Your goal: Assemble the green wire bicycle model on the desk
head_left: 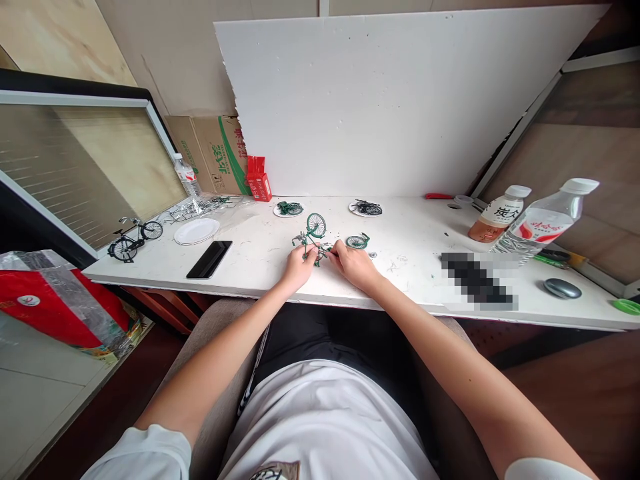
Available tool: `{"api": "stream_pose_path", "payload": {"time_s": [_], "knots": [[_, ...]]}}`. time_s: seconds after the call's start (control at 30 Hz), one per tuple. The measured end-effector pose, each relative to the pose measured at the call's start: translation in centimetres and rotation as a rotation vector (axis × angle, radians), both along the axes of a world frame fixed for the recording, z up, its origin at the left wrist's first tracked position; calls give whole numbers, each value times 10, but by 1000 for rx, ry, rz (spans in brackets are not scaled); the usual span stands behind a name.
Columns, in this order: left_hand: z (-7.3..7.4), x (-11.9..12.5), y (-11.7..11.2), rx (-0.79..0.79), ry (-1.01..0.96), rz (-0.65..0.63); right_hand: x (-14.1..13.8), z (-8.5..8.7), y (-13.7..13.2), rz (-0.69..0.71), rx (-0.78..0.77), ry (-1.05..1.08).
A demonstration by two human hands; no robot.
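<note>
Holding green model bicycle (pixel 314 235) on bench (pixel 410 220) with left hand (pixel 299 267) and right hand (pixel 353 261), each grip clamped on its frame.

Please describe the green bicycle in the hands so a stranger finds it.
Find the white table, then the middle of its front edge. There the left hand and right hand hold a green bicycle; the other bicycle, at the left end, is black and untouched.

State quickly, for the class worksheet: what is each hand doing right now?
Left hand: closed, fingertips pinching the green model bike.
Right hand: closed, fingertips pinching the same bike from the other side.
</note>
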State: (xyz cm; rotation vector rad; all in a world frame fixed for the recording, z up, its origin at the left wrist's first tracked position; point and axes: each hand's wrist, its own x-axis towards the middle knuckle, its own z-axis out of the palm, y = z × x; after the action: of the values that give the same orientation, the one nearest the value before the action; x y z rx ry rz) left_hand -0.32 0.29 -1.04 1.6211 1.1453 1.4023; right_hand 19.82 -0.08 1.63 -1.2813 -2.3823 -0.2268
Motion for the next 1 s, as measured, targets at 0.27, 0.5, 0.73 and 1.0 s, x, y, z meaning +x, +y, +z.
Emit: {"api": "stream_pose_path", "payload": {"time_s": [0.27, 0.5, 0.73, 1.0], "knots": [[-1, 0, 0, 4, 14, -10, -3, 4, -3, -56, 21, -49], [1, 1, -1, 9, 36, 13, -4, 6, -7, -59, -37, 36], [1, 1, -1, 14, 54, 33, -2, 0, -3, 26, -98, 69], [0, 0, -2, 8, 46, 14, -2, 2, -2, -44, -97, 1]]}}
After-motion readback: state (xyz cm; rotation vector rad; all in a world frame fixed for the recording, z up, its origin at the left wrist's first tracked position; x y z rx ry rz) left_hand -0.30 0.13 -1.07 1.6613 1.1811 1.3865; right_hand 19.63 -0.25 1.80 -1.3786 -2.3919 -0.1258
